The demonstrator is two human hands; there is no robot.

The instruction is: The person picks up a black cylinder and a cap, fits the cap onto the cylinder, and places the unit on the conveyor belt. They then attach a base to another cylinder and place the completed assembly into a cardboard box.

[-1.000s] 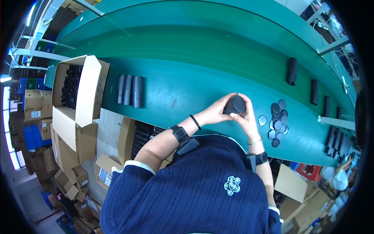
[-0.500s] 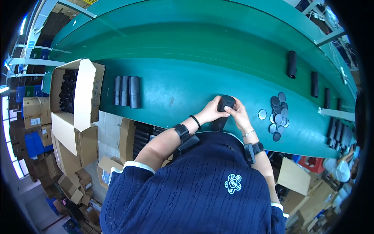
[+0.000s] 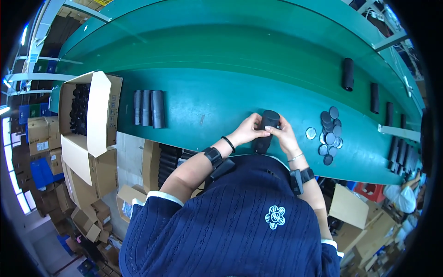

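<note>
**Both hands on one black tube at the table's near edge**

And here it is: one black tube [image 3: 262, 145], flat dark end up, held over the middle of the table's [image 3: 207, 99] near edge. The left hand [image 3: 248, 130] has its fingers curled round one side; the right hand [image 3: 285, 136] closes in opposite, thumb across the front, so both sets of fingers are on that tube. Is a disc seated in its end? Can't tell from here.

So the tally: one tube in hand, three tubes [image 3: 157, 108] lying side by side towards the left end, and by the look of it plenty of loose discs [image 3: 330, 138] left, over a dozen, overlapping too much for an exact count. One disc [image 3: 310, 133] sits apart, nearest the right hand.

Further out, four tubes [image 3: 348, 74] are spaced along the darker strip at the far right; a bunch [image 3: 402, 154] near the right end defies counting. At the left end, one open carton [image 3: 98, 115] holds dark pieces.
</note>
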